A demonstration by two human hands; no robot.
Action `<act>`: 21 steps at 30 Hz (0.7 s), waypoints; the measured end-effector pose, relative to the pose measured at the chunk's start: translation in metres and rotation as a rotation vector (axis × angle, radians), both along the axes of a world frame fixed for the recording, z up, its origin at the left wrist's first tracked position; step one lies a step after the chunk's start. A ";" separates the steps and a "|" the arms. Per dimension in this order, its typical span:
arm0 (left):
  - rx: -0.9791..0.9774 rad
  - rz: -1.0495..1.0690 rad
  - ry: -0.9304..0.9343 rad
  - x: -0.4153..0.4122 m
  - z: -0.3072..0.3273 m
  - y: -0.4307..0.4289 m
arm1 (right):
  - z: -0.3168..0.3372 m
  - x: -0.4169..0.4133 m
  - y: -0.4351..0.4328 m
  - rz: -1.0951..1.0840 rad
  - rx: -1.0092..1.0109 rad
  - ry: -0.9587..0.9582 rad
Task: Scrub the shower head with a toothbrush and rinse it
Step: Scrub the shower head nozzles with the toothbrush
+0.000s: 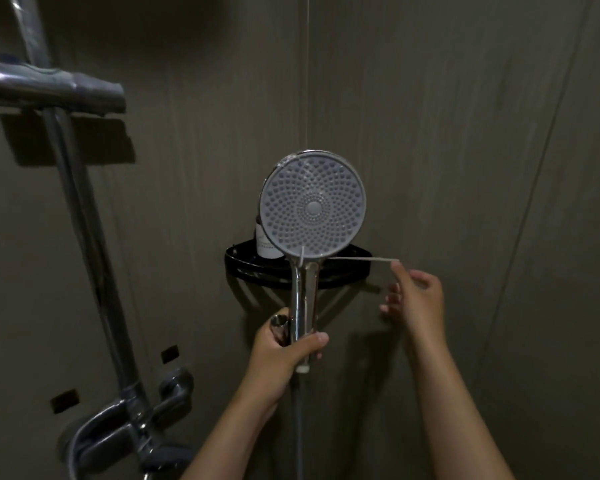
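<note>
**Shower head held up before the corner shelf, toothbrush at its neck**

Surroundings: A black shelf (343, 271) is fixed in the corner where two dark walls (465, 133) meet. A bottle (266, 247) stands at the shelf's left end, mostly hidden behind the shower head. On the left wall a chrome rail (80, 220) runs upward and carries a bracket (66, 88) near the top. The mixer (132, 417) sits at the rail's foot. A hose (298, 427) hangs straight down from the bottom of the handle. The shower head blocks the view of the shelf's middle and back.

Task items: The shower head (312, 206) is upright in front of the shelf, with its round nozzle face turned to the camera. Its handle points down across the shelf's front rim. The toothbrush (361, 259) lies level over the right part of that rim. It is seen edge-on, and its far end reaches the right side of the shower head's neck. Contact there cannot be confirmed, and no bristles can be made out.

Hands: The left hand (284, 344) is wrapped round the lower handle, thumb across the front. The right hand (418, 296) is just right of the shelf and pinches the near end of the toothbrush between thumb and forefinger. Its other fingers are loosely curled below and hold nothing.
</note>
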State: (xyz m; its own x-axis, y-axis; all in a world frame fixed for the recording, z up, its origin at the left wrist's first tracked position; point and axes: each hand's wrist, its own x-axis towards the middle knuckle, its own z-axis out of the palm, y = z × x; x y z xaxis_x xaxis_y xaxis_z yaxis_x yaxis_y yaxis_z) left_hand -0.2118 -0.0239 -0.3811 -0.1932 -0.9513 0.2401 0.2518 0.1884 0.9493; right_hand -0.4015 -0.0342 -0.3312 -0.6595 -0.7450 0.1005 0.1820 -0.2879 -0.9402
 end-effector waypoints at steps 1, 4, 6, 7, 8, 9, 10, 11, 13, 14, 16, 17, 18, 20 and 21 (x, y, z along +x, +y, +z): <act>0.003 -0.002 -0.003 -0.003 0.000 -0.005 | -0.001 -0.008 -0.010 0.020 0.017 -0.029; 0.000 -0.015 -0.023 -0.013 -0.003 -0.014 | 0.001 -0.021 -0.037 0.072 0.036 -0.050; 0.012 -0.013 -0.022 -0.017 -0.007 -0.018 | 0.001 -0.024 -0.053 0.091 0.049 -0.041; 0.014 -0.012 -0.023 -0.019 -0.008 -0.019 | 0.001 -0.025 -0.059 0.089 0.056 -0.032; 0.017 -0.014 -0.024 -0.020 -0.009 -0.020 | 0.002 -0.026 -0.065 0.080 0.059 -0.024; 0.019 -0.020 -0.025 -0.021 -0.010 -0.021 | 0.003 -0.026 -0.069 0.069 0.056 -0.022; 0.020 -0.026 -0.024 -0.022 -0.011 -0.022 | 0.004 -0.026 -0.073 0.058 0.049 -0.027; 0.022 -0.031 -0.025 -0.022 -0.011 -0.022 | 0.005 -0.026 -0.076 0.049 0.043 -0.034; 0.033 -0.038 -0.029 -0.021 -0.012 -0.022 | 0.007 -0.026 -0.078 0.038 0.038 -0.042; 0.038 -0.038 -0.028 -0.022 -0.012 -0.022 | 0.008 -0.026 -0.078 0.038 0.035 -0.043; 0.038 -0.029 -0.018 -0.022 -0.012 -0.020 | 0.009 -0.027 -0.077 0.050 0.024 -0.055; 0.039 -0.027 -0.014 -0.021 -0.011 -0.019 | 0.009 -0.027 -0.075 0.052 0.018 -0.066; 0.040 -0.027 -0.011 -0.021 -0.011 -0.018 | 0.009 -0.028 -0.072 0.050 0.011 -0.079; 0.043 -0.027 -0.003 -0.018 -0.010 -0.014 | 0.008 -0.030 -0.065 0.035 -0.008 -0.114; 0.039 -0.024 -0.003 -0.017 -0.009 -0.012 | 0.007 -0.032 -0.060 0.026 -0.018 -0.132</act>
State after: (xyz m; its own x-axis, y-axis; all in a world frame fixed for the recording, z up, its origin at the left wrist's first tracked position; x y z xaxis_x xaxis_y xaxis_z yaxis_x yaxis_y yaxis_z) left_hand -0.2283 -0.0355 -0.3902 -0.2167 -0.9551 0.2018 0.2530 0.1447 0.9566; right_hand -0.4337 -0.0941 -0.3239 -0.6485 -0.7607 0.0272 0.3116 -0.2978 -0.9023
